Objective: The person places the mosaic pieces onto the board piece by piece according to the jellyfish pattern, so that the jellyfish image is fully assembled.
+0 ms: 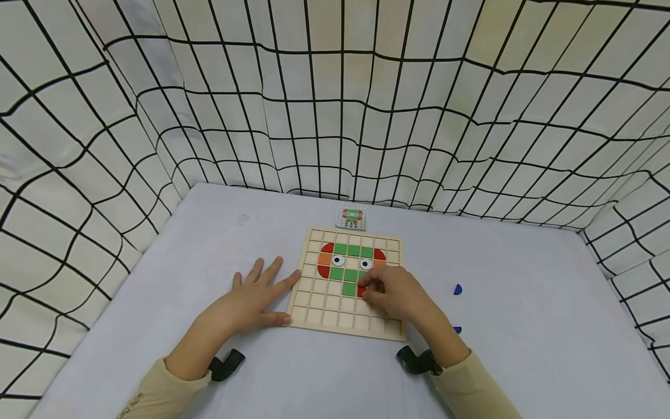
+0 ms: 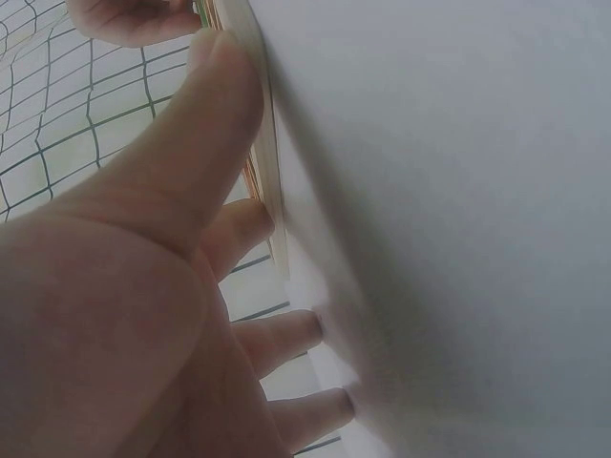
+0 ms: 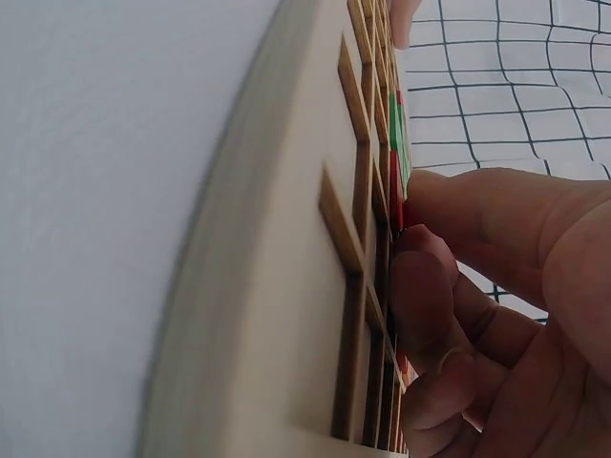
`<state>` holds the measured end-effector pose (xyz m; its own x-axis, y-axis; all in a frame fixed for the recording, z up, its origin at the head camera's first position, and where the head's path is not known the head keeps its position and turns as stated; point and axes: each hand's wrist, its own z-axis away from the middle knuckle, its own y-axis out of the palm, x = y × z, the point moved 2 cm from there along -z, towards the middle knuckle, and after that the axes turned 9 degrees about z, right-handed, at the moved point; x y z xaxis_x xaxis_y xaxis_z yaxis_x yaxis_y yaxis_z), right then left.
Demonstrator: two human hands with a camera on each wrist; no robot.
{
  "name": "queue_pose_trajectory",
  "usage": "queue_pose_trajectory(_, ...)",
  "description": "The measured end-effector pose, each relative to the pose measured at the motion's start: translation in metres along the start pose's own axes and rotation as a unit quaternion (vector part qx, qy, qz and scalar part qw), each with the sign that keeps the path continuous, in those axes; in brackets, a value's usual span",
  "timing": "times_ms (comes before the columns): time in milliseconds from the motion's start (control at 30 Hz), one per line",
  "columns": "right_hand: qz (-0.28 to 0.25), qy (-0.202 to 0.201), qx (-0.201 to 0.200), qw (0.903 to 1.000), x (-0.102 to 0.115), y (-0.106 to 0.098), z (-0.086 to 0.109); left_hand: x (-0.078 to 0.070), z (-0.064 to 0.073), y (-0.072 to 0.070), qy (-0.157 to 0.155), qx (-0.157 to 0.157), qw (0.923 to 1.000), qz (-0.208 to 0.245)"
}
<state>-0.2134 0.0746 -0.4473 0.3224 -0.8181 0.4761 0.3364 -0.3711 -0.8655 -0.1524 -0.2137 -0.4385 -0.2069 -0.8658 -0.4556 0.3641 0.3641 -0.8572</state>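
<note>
A wooden grid board (image 1: 335, 317) lies on the white table, with green tiles (image 1: 348, 289), red quarter-round tiles, orange tiles and two eye tiles (image 1: 338, 261) set in its cells. My left hand (image 1: 251, 299) is spread flat at the board's left side, thumb and index fingertip touching its edge; the left wrist view shows the thumb against the rim. My right hand (image 1: 395, 291) is bent over the board, and its thumb and curled fingers pinch a red tile (image 1: 361, 293) beside the lowest green tile. The fingers partly cover that tile, so its full shape is hidden.
A small picture card (image 1: 351, 217) with a similar coloured figure lies just behind the board. To the right on the table are two blue pieces, a half-round one (image 1: 458, 289) and a smaller-looking one (image 1: 458, 330) partly behind my wrist. Black-grid white cloth (image 1: 324, 116) surrounds the table.
</note>
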Motion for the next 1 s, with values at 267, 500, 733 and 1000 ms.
queue_pose_trajectory(267,-0.022,-0.003,0.001,0.9998,-0.008,-0.011,0.001,0.0,0.0,0.0,0.001,0.001,1.0,-0.001)
queue_pose_trajectory(500,-0.039,0.006,-0.017,0.9991,-0.022,-0.025,0.002,0.001,-0.001,0.001,-0.004,0.003,1.0,-0.003)
queue_pose_trajectory(733,-0.04,0.005,-0.027,0.9988,-0.03,-0.041,0.006,0.001,-0.001,0.001,-0.005,0.0,1.0,-0.003)
queue_pose_trajectory(1000,-0.026,0.017,-0.046,0.9985,-0.043,-0.055,0.011,0.002,-0.002,0.003,-0.005,0.002,1.0,-0.006)
